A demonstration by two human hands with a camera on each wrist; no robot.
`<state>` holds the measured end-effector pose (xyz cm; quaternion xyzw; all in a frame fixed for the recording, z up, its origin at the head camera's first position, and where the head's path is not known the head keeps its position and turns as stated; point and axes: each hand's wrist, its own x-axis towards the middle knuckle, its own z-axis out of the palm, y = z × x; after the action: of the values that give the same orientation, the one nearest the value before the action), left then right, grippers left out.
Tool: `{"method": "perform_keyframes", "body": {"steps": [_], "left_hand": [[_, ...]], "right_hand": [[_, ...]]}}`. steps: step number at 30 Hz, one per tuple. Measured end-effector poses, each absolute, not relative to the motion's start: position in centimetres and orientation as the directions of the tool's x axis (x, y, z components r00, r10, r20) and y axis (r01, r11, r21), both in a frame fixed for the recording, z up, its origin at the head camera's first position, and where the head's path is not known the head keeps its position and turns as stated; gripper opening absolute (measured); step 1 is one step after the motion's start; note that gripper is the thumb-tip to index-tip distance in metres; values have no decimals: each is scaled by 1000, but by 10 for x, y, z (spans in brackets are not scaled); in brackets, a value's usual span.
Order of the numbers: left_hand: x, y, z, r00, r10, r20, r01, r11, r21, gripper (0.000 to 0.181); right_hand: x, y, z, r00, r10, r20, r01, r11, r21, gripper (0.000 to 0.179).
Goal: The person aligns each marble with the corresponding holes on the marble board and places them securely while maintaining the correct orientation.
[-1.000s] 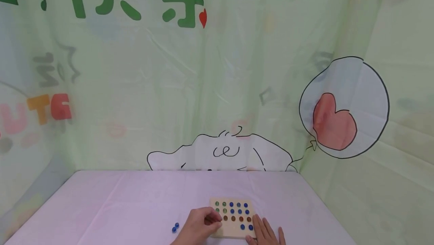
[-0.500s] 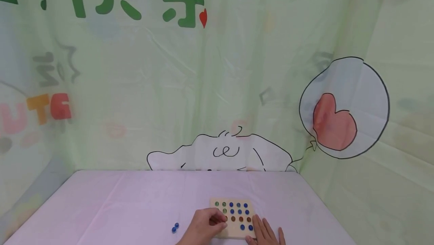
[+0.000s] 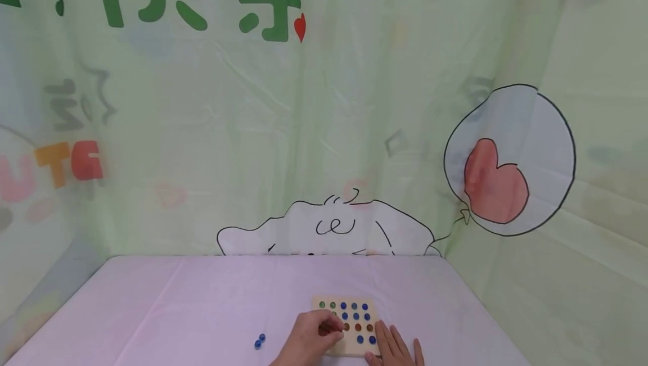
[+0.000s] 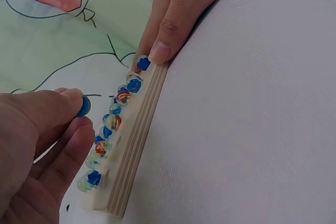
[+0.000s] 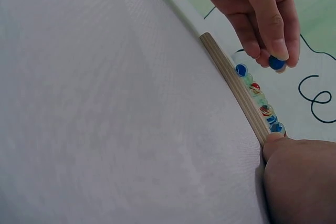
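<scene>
My left hand (image 3: 311, 337) is over the front left part of a pale wooden board (image 3: 349, 349), hiding some of it. Between thumb and fingertips it pinches a blue marble (image 4: 84, 107), held above the board in both wrist views. Rows of marbles sit on the board: green ones at the back left, blue ones (image 3: 354, 306) beside them, and a row of reddish-brown ones (image 3: 358, 327). Two blue marbles stand at the front right, and another blue marble (image 5: 241, 70) at the front left. My right hand (image 3: 396, 348) rests against the board's right edge, fingers straight, thumb at the front corner.
Two loose blue marbles (image 3: 260, 341) lie on the pale tablecloth (image 3: 177, 310) left of my left hand. Behind the table hangs a light green curtain (image 3: 354, 102) with a drawn dog and balloon.
My left hand has moved right over the board, still pinching the marble. My right hand stays at the board's edge. The head view has shifted slightly.
</scene>
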<state>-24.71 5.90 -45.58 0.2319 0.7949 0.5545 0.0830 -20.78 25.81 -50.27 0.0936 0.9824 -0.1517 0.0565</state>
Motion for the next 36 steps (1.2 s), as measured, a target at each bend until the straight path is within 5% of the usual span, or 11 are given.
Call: {"method": "perform_keyframes", "body": {"steps": [36], "left_hand": [[-256, 82, -468, -872, 455, 182, 349, 316, 882, 12]], "right_hand": [[-208, 258, -503, -979, 164, -117, 189, 949, -252, 117]]}}
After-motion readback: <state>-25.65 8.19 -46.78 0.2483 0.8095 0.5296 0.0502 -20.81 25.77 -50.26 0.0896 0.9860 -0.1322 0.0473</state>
